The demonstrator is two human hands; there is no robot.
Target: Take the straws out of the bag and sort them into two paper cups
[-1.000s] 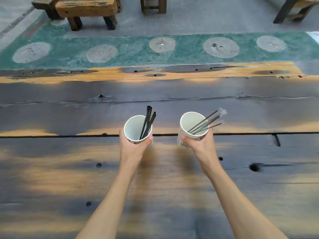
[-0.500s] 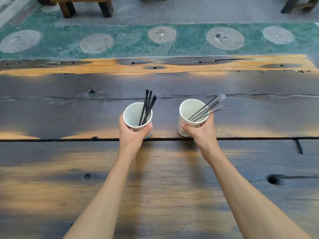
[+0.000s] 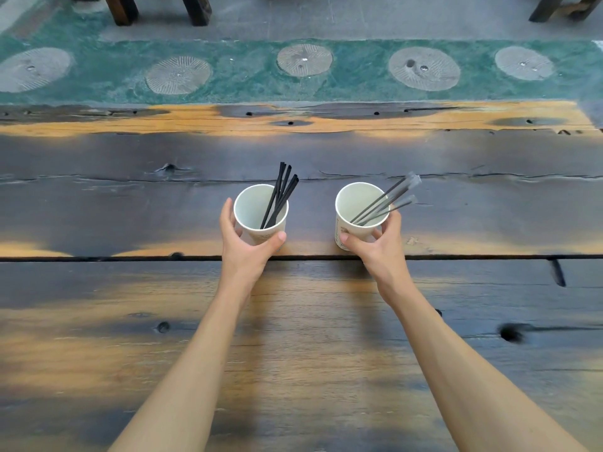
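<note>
- My left hand [image 3: 249, 247] grips the left paper cup [image 3: 259, 214], thumb on its near right side, fingers curled round its left wall.
- Bare black straws [image 3: 280, 194] stand in that cup, leaning far and right over its rim.
- My right hand [image 3: 375, 246] grips the right paper cup [image 3: 354, 207] from the near side.
- Wrapped straws [image 3: 388, 199] lean out of it toward the far right.
- Both cups sit upright, side by side but apart, on the dark wooden table [image 3: 293, 353], just beyond the gap between its planks.
</note>
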